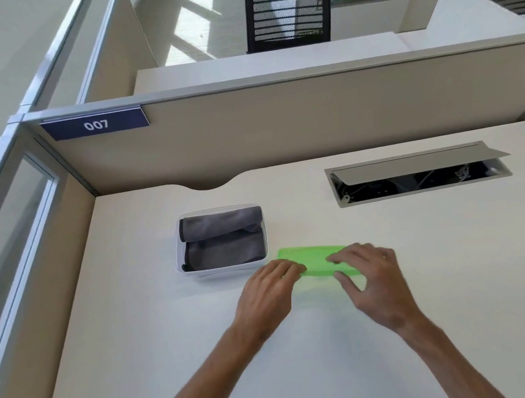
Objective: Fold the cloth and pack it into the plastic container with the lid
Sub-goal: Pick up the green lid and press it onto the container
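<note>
On the desk (440, 273), both hands gripped the green lid (316, 257), the left hand (268, 296) and the right hand (372, 279) pinching its ends, probably to lift it onto the box (227, 269) just beside, where the folded cloth (223, 240) already lay. Beige partitions (309, 114) enclosed the pale desk.

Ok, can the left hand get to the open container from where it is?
Probably yes. The left hand rests on the green lid, just right of the container holding the grey cloth. Only bare desk lies between them.
</note>
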